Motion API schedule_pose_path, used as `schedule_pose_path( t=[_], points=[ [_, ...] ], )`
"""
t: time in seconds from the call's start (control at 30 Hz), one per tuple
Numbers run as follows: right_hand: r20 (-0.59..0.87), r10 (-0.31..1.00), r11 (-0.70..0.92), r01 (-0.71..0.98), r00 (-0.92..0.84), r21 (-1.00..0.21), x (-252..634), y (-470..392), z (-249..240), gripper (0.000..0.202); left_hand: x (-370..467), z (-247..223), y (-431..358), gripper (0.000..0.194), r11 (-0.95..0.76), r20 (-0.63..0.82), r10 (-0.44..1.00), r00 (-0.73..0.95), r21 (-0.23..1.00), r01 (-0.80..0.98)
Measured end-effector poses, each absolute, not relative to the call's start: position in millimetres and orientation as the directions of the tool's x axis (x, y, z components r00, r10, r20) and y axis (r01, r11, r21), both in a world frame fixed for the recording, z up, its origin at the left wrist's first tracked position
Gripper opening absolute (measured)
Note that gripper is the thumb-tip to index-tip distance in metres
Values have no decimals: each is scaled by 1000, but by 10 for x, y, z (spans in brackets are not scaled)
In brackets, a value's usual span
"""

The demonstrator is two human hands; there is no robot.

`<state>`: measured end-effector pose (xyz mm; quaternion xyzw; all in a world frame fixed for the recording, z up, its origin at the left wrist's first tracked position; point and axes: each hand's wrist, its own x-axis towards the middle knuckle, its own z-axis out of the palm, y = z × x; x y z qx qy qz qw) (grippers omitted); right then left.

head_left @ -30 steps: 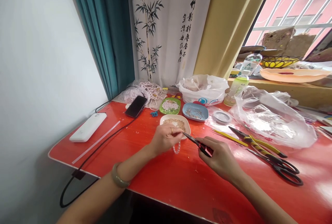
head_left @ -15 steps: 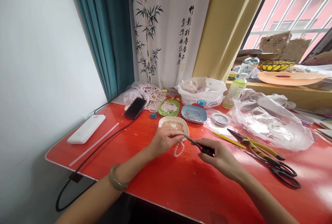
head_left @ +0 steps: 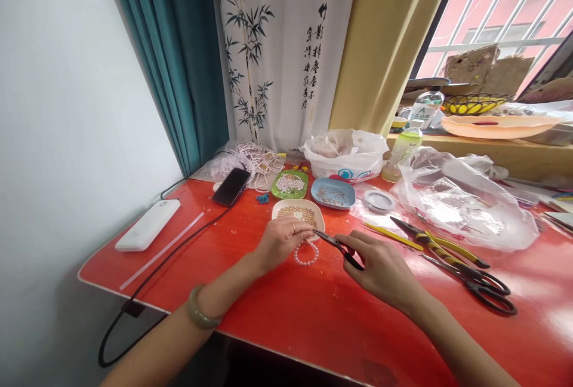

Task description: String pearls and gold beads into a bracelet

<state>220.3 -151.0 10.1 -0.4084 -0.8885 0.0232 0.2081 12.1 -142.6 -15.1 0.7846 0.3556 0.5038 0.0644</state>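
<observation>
A loop of white beads hangs beneath the fingertips of my left hand, which are pinched on its upper end. My right hand grips small dark-handled pliers, their tip touching the spot at my left fingertips. Just behind my left hand is a cream tray with gold beads, partly covered by that hand. A green tray of pale beads and a blue tray of small metal pieces stand farther back.
Yellow-handled pliers, black scissors and yellow tweezers lie right. Plastic bags and a bottle stand behind. At left are a phone, a white power bank and a black cable.
The bead loop has turned and shows wider and rounder. My right hand has shifted its hold on the pliers, whose handles look more closed. The view has moved slightly.
</observation>
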Motion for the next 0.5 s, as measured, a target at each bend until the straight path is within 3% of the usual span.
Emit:
schedule_pose_path(
  t=[0.13, 0.4, 0.5],
  points=[
    [339, 723, 684, 693, -602, -228, 2215, -1488, 88, 37, 131, -125, -1438, 14, -715, 707, 670, 227, 534, 450],
    [256, 762, 634, 605, -595, -483, 2176, -1513, 142, 22, 114, -155, -1416, 16, -597, 564, 802, 198, 745, 298],
    [285, 767, 632, 602, -575, -488, 2161, -1514, 124, 21, 127, -159, -1411, 15, -546, 519, 837, 173, 804, 235]
  ],
)
